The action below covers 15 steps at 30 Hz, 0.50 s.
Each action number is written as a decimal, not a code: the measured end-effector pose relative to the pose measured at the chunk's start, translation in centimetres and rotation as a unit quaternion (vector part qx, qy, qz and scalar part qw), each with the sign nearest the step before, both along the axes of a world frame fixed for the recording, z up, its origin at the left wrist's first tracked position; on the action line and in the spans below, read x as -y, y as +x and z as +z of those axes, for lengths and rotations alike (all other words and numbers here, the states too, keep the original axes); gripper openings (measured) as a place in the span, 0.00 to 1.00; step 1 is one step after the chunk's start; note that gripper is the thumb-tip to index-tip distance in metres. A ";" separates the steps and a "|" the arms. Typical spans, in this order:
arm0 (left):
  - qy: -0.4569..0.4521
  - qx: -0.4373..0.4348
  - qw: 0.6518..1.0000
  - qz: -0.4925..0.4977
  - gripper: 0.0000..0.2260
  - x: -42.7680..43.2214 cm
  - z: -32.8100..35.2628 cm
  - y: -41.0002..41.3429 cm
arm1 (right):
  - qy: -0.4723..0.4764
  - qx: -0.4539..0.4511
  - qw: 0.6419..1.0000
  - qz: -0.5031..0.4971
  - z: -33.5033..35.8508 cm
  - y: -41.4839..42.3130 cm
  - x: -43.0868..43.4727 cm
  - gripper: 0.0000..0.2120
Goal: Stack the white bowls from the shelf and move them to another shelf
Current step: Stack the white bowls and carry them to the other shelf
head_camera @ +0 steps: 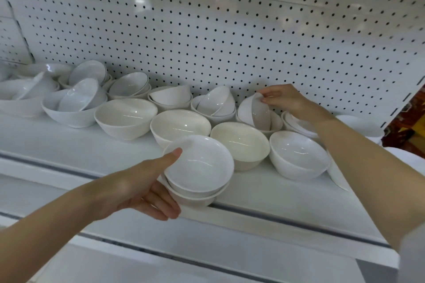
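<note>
My left hand (pixel 147 188) grips a short stack of white bowls (pixel 200 167) over the front edge of the white shelf (pixel 69 145), thumb on the top bowl's rim and fingers under the bottom one. My right hand (pixel 287 99) reaches to the back row and pinches the rim of a tilted white bowl (pixel 259 110) that leans inside another bowl. Several more white and cream bowls stand on the shelf, among them a cream bowl (pixel 239 142) and a white bowl (pixel 299 154) just right of the stack.
A white pegboard wall (pixel 207 30) backs the shelf. Further bowls lie piled and tilted at the far left (pixel 80 96). A lower shelf ledge (pixel 207 248) runs in front. A red patterned surface (pixel 409 119) shows past the right end.
</note>
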<state>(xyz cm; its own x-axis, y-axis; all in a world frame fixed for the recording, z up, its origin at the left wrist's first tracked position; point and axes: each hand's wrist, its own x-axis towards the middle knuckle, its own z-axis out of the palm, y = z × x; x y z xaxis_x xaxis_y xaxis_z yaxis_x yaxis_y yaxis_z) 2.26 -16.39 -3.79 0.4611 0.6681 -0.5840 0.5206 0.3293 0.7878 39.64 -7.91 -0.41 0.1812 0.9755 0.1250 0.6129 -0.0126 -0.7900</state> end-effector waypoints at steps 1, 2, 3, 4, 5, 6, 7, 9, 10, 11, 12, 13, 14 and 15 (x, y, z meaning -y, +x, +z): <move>-0.002 -0.003 1.000 0.002 0.41 0.0 0.1 0.0 | -0.006 -0.002 1.000 0.007 0.1 0.3 -0.1 0.15; -0.002 -0.006 1.000 0.005 0.42 0.0 0.1 0.1 | -0.012 -0.007 1.000 0.013 0.3 0.6 -0.3 0.16; -0.002 -0.008 1.000 0.008 0.42 0.0 0.2 0.1 | -0.020 -0.017 0.999 0.020 0.4 0.8 -0.4 0.15; -0.001 -0.010 1.000 0.011 0.43 0.1 0.2 0.1 | -0.027 -0.030 0.999 0.031 0.6 0.9 -0.5 0.14; -0.002 -0.012 1.000 0.015 0.43 0.1 0.2 0.1 | -0.032 -0.043 0.998 0.045 0.7 1.0 -0.6 0.14; -0.004 -0.013 1.000 0.019 0.44 0.2 0.2 0.2 | -0.036 -0.049 0.996 0.060 0.8 1.0 -0.7 0.13; -0.005 -0.014 1.000 0.023 0.44 0.2 0.2 0.2 | -0.043 -0.048 0.995 0.075 0.9 1.0 -0.8 0.13; -0.006 -0.015 0.999 0.032 0.45 0.3 0.3 0.3 | -0.060 -0.030 0.993 0.101 1.1 0.9 -0.9 0.12; -0.005 -0.015 0.999 0.036 0.45 0.4 0.3 0.3 | -0.069 -0.023 0.991 0.110 1.1 0.9 -1.1 0.12; -0.004 -0.016 0.999 0.039 0.44 0.4 0.3 0.3 | -0.076 -0.019 0.990 0.117 1.2 0.9 -1.2 0.12; -0.004 -0.016 0.999 0.040 0.44 0.4 0.4 0.3 | -0.082 -0.013 0.989 0.122 1.2 0.9 -1.3 0.12; -0.004 -0.017 0.999 0.041 0.44 0.5 0.4 0.3 | -0.088 -0.005 0.988 0.128 1.2 0.8 -1.4 0.12; -0.006 -0.019 0.999 0.042 0.44 0.5 0.4 0.4 | -0.096 0.004 0.986 0.135 1.2 0.7 -1.5 0.13; -0.007 -0.021 0.999 0.042 0.44 0.5 0.5 0.4 | -0.103 0.010 0.985 0.140 1.1 0.6 -1.7 0.13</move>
